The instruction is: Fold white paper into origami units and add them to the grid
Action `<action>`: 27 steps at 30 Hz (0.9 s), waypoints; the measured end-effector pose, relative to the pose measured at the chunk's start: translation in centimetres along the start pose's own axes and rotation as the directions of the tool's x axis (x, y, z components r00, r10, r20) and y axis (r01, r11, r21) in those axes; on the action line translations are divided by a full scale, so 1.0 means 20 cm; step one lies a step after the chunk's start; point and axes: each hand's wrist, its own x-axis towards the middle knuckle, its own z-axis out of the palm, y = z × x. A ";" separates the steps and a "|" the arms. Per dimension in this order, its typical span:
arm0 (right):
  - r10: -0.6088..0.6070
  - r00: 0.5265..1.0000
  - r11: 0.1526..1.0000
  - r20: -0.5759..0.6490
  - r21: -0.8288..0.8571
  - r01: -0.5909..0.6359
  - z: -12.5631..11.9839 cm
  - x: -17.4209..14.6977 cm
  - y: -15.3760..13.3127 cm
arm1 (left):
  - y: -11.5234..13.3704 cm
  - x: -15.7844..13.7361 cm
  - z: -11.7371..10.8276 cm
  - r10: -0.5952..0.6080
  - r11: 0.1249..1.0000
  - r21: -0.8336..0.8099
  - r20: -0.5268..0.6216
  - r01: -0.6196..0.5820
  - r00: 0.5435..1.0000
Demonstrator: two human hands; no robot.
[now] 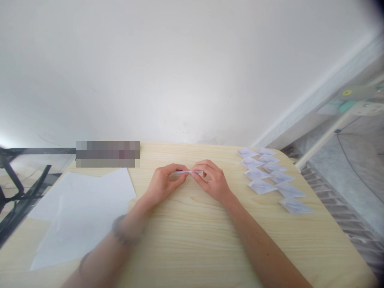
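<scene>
Left hand [163,180] and right hand [212,179] clamped fingertip-tight on thin folded paper [181,172], held edge-on over table [186,240] — uneven pull could tear it, slack pinch could skew its folds; at left, white sheets [87,204] partly behind left forearm [103,254], contact unclear, might drag; at right, two rows of folded pieces [261,186] — stray right forearm [259,242] sweep could scatter them

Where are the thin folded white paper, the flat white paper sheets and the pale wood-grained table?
Thin folded white paper [181,172]: head view, its visible edge.
Flat white paper sheets [87,214]: head view, middle surface.
Pale wood-grained table [192,236]: head view, its top.
</scene>
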 end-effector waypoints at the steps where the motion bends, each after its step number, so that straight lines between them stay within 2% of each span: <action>1: -0.004 1.000 1.000 0.000 -0.003 0.004 0.00 0.00 0.00 | 0.00 0.00 0.00 0.014 1.000 0.003 0.004 -0.014 1.000; 5: -0.011 1.000 1.000 0.005 -0.010 0.011 0.00 0.00 0.00 | 0.00 0.00 0.00 0.056 0.998 0.022 0.005 -0.056 0.998; 15: 0.026 0.998 0.999 0.058 0.021 -0.027 0.01 0.01 -0.01 | -0.01 0.00 0.00 0.027 0.998 0.050 -0.009 -0.026 1.000; 21: 0.045 0.997 0.999 0.061 0.017 -0.046 0.02 0.01 0.00 | 0.00 0.00 0.00 -0.001 0.998 0.061 -0.019 0.002 1.000; 27: 0.053 0.998 0.998 0.035 0.029 -0.054 0.02 0.01 0.00 | 0.00 0.00 0.01 0.020 0.998 0.053 -0.023 -0.018 1.000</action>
